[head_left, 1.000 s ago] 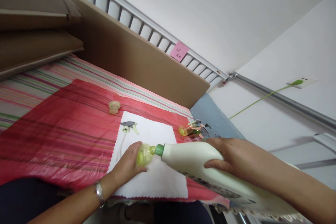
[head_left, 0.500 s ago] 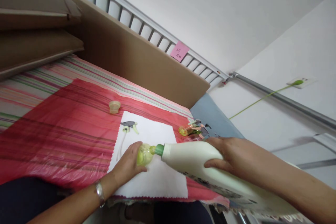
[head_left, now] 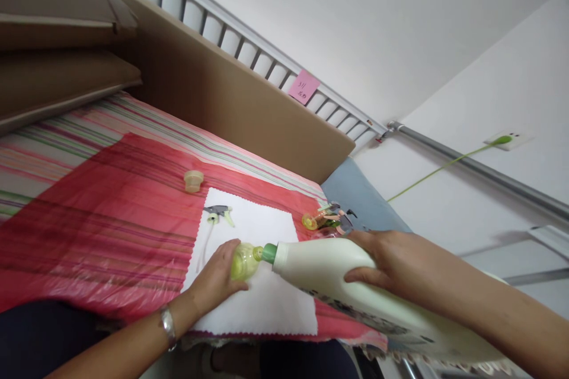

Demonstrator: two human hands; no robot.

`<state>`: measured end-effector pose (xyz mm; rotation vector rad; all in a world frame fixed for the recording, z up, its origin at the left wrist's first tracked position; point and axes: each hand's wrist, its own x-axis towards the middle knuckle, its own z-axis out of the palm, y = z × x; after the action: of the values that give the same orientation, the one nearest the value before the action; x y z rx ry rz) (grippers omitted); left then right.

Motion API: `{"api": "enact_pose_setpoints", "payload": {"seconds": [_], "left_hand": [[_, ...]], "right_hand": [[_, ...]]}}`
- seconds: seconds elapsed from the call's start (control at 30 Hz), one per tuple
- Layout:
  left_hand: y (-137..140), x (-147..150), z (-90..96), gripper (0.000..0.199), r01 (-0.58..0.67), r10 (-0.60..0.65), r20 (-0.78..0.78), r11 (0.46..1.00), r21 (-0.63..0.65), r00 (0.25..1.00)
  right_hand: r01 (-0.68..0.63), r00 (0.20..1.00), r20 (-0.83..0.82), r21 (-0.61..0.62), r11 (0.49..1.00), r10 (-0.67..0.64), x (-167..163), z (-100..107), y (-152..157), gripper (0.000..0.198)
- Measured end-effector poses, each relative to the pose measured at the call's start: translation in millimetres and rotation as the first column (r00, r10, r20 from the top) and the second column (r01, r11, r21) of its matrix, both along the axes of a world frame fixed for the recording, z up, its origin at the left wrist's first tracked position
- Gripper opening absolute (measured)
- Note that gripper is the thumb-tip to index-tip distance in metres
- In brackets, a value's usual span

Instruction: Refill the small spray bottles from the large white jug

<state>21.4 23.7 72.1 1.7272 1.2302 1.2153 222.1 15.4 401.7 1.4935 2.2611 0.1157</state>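
Observation:
My left hand [head_left: 222,269] is closed around a small clear yellow-green spray bottle [head_left: 244,260], its neck pointing right. My right hand [head_left: 377,263] grips a large pale green jug [head_left: 324,263] from above and holds it tilted on its side. The jug's green spout [head_left: 269,253] meets the mouth of the small bottle; any liquid passing between them is too small to make out. On the white scalloped cloth [head_left: 275,308] under both lies a grey and pale green trigger spray head [head_left: 217,213] with its thin tube.
A cream cap [head_left: 193,181] sits on the red plastic sheet [head_left: 133,213]. Several other spray bottles [head_left: 329,219] lie beyond the cloth at the right. Cardboard [head_left: 231,112] stands along the railing, where a pink note [head_left: 304,87] is stuck.
Almost nothing differs. Both hands hold the bottle and the jug in nearly the same position, with only a very slight shift to the left.

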Motion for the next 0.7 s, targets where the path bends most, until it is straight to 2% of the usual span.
{"api": "enact_pose_setpoints", "payload": {"seconds": [0.43,0.7], "left_hand": [[-1.1,-1.3,3.7,0.084,0.001,0.0,0.03,0.999,-0.032,1.0],[-0.4,-0.6,-1.3,0.083,-0.001,0.001,0.023,1.0,-0.013,1.0]], "right_hand": [[0.039,0.997,-0.06,0.003,0.999,-0.038,-2.2,0.2,0.5,0.026],[0.026,0.997,-0.068,0.006,1.0,-0.026,-0.3,-1.2,0.4,0.026]]}}
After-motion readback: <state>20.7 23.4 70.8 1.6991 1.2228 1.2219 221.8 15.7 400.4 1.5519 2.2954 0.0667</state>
